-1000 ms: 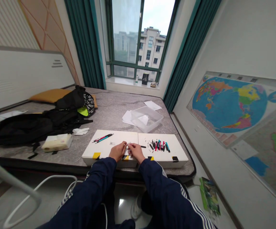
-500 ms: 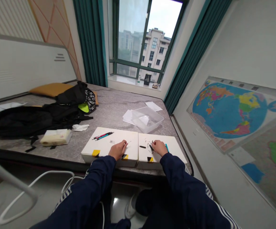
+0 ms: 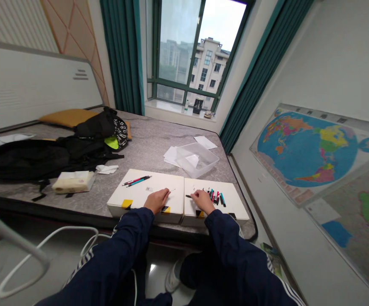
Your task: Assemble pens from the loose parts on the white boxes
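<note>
Over the left white box (image 3: 120, 204), my left hand (image 3: 157, 200) is closed in a pinch, and a thin, pale pen part (image 3: 173, 189) sticks out past the fingertips. Its exact kind is too small to tell. My right hand (image 3: 202, 201) is above the right white box (image 3: 235, 208), with thumb and finger closed on a short black pen part (image 3: 188, 196). Right of that hand lie several pen pieces (image 3: 218, 198), black, teal and red, with smaller bits behind. A few whole pens (image 3: 137, 181) rest at the left box's back left.
Behind the boxes sit a clear plastic bin (image 3: 203, 159) and white papers (image 3: 171, 156). To the left are a tissue pack (image 3: 74, 182), a crumpled tissue (image 3: 107, 169) and a black backpack (image 3: 28, 161). The grey bed surface (image 3: 149, 140) ends in a dark front edge.
My right hand has moved left, from the small parts to the black pen part, uncovering the coloured pen pieces. My left hand stays nearly still, holding its thin part.
</note>
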Demonstrator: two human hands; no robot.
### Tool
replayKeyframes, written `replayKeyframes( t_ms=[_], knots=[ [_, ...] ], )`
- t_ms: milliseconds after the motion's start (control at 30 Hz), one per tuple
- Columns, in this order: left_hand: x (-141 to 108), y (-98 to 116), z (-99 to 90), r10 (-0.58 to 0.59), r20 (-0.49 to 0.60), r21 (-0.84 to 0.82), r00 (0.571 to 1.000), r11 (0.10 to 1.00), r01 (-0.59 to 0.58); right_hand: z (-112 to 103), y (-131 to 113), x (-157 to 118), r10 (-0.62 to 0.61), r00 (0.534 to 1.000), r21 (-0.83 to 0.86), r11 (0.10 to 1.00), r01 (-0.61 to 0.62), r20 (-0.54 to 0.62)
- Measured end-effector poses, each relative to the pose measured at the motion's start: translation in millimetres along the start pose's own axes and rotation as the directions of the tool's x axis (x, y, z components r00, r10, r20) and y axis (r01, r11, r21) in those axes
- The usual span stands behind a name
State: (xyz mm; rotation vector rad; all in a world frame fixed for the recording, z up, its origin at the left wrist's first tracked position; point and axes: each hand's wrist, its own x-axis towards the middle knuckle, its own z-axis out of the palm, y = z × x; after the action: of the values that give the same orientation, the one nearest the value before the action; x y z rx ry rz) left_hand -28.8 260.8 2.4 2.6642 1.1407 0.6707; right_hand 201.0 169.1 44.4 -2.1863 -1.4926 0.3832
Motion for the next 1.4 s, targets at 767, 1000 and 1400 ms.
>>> replayKeyframes(
  t_ms=[767, 1000, 1400],
  knots=[
    [-1, -2, 2.3, 0.067, 0.003, 0.012, 0.998, 0.998, -0.067, -59, 31, 34, 0.037, 0.957, -0.111, 0.991, -0.071, -0.286],
    [-1, 0, -0.3, 0.028, -0.003, -0.052, 1.0, 0.998, -0.028, -42, 31, 37, 0.041, 0.999, -0.392, 0.919, -0.05, -0.033],
    [-1, -1, -1.1, 0.029, -0.118, -0.154, 0.993, 0.987, -0.047, 52, -54, -3, -0.287, 0.947, 0.346, 0.882, 0.319, -0.144]
  ],
)
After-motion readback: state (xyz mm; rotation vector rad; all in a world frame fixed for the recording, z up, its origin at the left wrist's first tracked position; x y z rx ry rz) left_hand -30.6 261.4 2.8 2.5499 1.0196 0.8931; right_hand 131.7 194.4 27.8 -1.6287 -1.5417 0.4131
